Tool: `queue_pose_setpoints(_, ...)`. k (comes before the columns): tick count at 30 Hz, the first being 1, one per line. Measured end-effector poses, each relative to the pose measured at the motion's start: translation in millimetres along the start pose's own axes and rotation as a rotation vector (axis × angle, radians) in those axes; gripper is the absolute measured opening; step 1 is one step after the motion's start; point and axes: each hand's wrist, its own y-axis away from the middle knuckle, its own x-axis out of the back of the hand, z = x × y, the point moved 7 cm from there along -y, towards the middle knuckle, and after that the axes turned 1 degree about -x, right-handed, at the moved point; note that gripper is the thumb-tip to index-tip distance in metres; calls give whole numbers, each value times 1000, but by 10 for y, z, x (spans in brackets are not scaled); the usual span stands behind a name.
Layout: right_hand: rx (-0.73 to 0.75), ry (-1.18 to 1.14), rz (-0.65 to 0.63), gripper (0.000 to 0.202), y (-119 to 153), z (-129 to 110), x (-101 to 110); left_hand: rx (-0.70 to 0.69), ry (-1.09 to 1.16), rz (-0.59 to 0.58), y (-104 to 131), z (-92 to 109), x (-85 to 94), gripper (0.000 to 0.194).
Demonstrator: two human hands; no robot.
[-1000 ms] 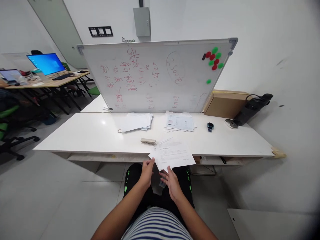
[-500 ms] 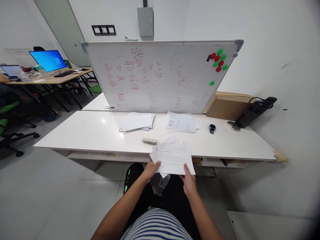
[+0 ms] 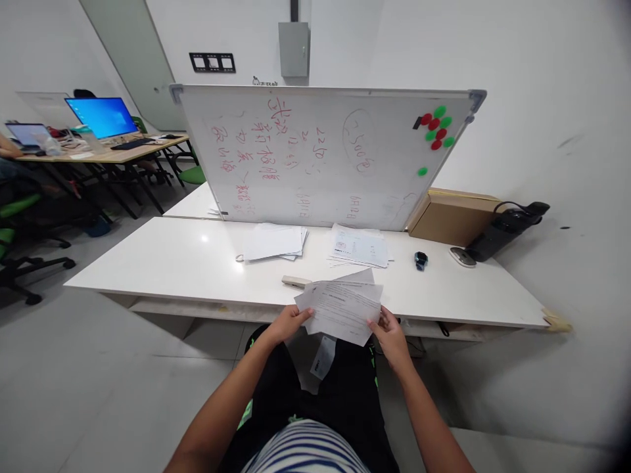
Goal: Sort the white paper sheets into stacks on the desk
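Observation:
Printed sheets of paper [image 3: 342, 307], fanned out of line with one another, are held over the desk's front edge. My left hand [image 3: 292, 323] pinches their left side, thumb on top. At their lower right corner, my right hand [image 3: 391, 334] grips them between thumb and fingers. A light-coloured stapler [image 3: 296, 282] lies on the desk just beyond the sheets, partly covered by them. Farther back are two paper stacks, a mostly blank one [image 3: 273, 242] on the left and a printed one [image 3: 359, 246] on the right.
The white desk [image 3: 172, 263] carries a leaning whiteboard [image 3: 315, 157] with magnets at its back. To the right are a watch [image 3: 420, 261], a mouse [image 3: 463, 257], a black bottle [image 3: 505, 231] and a cardboard box [image 3: 451, 217]. Part of a person [image 3: 8, 148] shows at far left.
The sheets have turned clockwise and spread differently. My right hand has moved right and up to their right corner, and my left hand has shifted slightly left and up. The view has shifted slightly.

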Motion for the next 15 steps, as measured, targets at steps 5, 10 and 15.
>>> queue_pose_setpoints(5,210,41,2,58,-51,-522,-201,-154,-224,172,-115,416,255,42)
queue_pose_setpoints(10,361,116,88,48,-67,-928,-366,-256,-254,300,-236,538,429,42)
queue_pose_setpoints(15,314,91,29,59,-234,-790,-552,-198,-267,358,-316,319,451,39)
